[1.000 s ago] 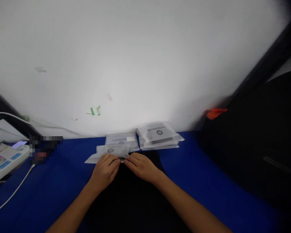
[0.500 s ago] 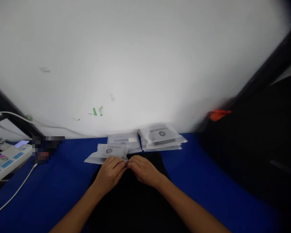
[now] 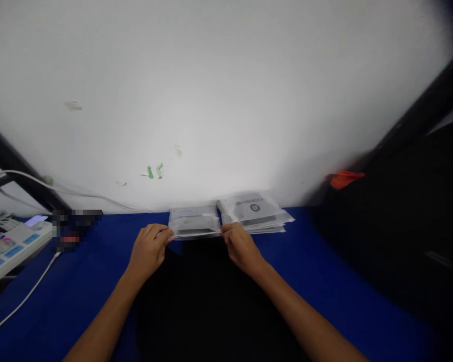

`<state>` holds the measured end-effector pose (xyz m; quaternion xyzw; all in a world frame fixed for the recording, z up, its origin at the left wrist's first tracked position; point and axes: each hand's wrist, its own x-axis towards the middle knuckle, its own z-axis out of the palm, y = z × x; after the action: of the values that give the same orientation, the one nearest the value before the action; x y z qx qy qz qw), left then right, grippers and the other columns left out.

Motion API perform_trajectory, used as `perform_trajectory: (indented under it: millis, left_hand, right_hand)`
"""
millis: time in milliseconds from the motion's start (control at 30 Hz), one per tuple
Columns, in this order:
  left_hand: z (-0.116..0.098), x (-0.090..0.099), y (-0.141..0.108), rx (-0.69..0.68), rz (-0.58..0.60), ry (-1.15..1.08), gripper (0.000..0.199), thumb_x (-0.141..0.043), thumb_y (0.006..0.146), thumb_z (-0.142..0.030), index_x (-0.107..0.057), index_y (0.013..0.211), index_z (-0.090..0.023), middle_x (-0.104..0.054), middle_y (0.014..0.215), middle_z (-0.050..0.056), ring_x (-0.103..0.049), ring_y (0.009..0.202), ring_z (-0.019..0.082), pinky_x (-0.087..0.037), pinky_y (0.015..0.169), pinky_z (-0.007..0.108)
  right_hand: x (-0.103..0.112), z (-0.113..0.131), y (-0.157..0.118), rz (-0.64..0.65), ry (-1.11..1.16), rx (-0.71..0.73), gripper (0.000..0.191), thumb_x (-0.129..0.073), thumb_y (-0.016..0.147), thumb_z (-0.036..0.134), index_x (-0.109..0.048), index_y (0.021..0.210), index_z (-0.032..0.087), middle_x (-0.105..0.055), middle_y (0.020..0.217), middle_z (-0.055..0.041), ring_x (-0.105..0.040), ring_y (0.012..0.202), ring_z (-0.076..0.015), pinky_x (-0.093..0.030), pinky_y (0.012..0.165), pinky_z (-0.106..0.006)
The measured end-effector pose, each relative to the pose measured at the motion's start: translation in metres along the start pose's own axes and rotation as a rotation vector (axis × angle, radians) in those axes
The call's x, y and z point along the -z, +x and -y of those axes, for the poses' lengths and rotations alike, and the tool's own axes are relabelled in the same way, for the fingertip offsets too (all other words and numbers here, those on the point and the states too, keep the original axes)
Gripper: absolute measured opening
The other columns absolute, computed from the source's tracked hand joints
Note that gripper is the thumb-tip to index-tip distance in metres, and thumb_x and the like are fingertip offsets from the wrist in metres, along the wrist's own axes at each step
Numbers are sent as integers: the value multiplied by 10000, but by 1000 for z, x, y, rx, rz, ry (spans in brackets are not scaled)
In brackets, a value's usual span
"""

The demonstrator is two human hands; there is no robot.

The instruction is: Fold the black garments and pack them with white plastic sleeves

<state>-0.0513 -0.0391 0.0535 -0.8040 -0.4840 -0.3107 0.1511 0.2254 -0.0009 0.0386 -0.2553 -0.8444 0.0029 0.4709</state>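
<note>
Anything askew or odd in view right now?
Yes, mildly: the stack of packets on the right sits uneven, its near edges splayed rather than flush. Green scraps also cling to the wall, perhaps leftover tape. I see nothing spilled.

At one o'clock from my right hand (image 3: 242, 249), I read the word ROCKBROS (image 3: 249, 200), upside down, on the upper plastic bag (image 3: 271, 211).
</note>
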Motion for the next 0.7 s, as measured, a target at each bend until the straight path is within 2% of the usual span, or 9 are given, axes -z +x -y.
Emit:
perform_trajectory:
  millis: [200, 500, 600, 700]
  left_hand:
    - [9, -1, -3, 49, 99, -70, 203, -456, 909, -119, -634, 960, -203, -676, 965, 69, -598, 854, 212, -463, 738, 338]
    - [5, 0, -2, 27, 80, 17, 224, -468, 881, -72, -620, 969, -211, -675, 1006, 63, -600, 869, 221, -423, 722, 345]
    - [16, 2, -4, 41, 75, 44, 226, -463, 883, -80, -620, 975, -214, -673, 1008, 62, -601, 874, 227, -426, 723, 344]
    - [36, 6, -8, 98, 36, 54, 188, -457, 908, -132, -620, 948, -217, -669, 988, 61, -604, 885, 237, -444, 738, 346]
  right_hand:
    - [-3, 9, -1, 42, -8, -13, 314, -375, 723, -68, -400, 791, 238, -593, 865, -51, -534, 751, -172, -467, 651, -272]
    - [2, 7, 3, -8, 17, -46, 322, -385, 728, -75, -380, 785, 242, -572, 863, -41, -543, 766, -175, -479, 672, -280]
    - [6, 2, 3, -41, 17, -54, 312, -397, 751, -68, -385, 783, 242, -566, 851, -35, -549, 764, -173, -482, 673, -283]
    - [19, -10, 2, -131, -61, -82, 293, -410, 785, -53, -395, 765, 239, -569, 864, -37, -569, 808, -179, -485, 702, -300]
